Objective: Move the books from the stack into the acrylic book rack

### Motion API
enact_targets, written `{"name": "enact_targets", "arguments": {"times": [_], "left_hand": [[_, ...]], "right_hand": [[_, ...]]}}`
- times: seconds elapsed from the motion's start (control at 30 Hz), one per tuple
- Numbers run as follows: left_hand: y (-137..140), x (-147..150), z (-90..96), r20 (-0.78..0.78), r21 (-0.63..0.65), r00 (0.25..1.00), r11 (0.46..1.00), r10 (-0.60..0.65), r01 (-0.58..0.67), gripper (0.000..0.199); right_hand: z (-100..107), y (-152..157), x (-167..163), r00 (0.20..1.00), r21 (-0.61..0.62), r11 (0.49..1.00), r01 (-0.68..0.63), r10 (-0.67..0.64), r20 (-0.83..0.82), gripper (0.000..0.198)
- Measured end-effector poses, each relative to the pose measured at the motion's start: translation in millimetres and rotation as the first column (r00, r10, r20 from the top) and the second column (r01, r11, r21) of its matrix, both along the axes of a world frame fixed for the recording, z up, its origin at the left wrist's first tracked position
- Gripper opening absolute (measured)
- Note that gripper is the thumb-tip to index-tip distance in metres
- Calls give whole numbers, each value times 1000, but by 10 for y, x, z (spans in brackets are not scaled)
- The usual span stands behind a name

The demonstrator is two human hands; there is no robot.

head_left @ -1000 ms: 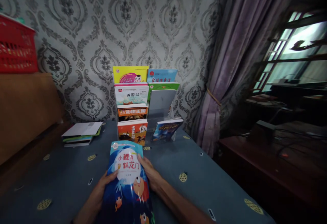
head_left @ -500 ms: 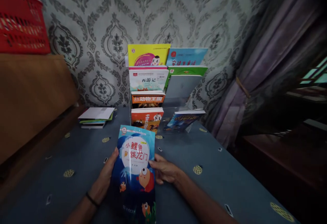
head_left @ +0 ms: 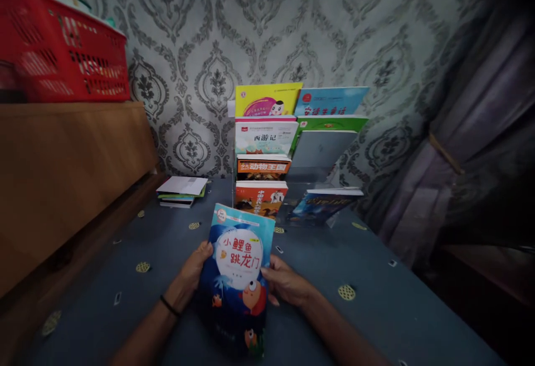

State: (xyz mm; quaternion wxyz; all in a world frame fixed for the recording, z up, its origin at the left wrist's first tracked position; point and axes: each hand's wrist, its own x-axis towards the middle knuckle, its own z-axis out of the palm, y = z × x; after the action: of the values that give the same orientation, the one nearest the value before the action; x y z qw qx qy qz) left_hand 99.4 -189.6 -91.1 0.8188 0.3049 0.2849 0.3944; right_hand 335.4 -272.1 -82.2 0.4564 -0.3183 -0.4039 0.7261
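Observation:
A blue children's book (head_left: 234,305) with orange fish on its cover is held up in front of me, tilted, its front facing me. My left hand (head_left: 193,266) grips its left edge, thumb at the front; a dark band circles that wrist. On the opposite edge, my right hand (head_left: 288,283) pinches the cover with its thumb, the other fingers partly behind. Just beyond stands a clear display rack (head_left: 311,174) with books in tiers. Its lowest tier carries an orange book (head_left: 259,198) on the left and a dark blue book (head_left: 324,205) on the right.
A small stack of books (head_left: 183,189) lies on the blue patterned tablecloth (head_left: 309,260) at the back left. Further left, a red basket (head_left: 79,48) sits on a wooden cabinet (head_left: 79,176). A curtain (head_left: 463,171) hangs at the right, before a patterned wall.
My view has swung left, so the scene sits further right and more of the red basket shows. Both hands still hold the book, which leans slightly more.

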Motion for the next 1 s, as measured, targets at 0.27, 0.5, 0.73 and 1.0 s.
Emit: {"name": "enact_targets", "arguments": {"times": [0.27,0.5,0.73,1.0], "left_hand": [[-125,168,313,-27,6,993,993,115,-115,34],[54,194,156,-329,265,895,939,302,-219,40],[120,109,29,-455,641,712,752,535,-156,54],[-428,425,113,-608,712,762,578,225,397,60]], "right_hand": [[-51,88,-34,943,-109,936,333,-329,61,48],[-98,122,-11,958,-167,947,274,-254,132,44],[32,50,-94,971,-141,983,119,-85,223,50],[10,76,-119,967,-199,963,183,-140,214,42]]}}
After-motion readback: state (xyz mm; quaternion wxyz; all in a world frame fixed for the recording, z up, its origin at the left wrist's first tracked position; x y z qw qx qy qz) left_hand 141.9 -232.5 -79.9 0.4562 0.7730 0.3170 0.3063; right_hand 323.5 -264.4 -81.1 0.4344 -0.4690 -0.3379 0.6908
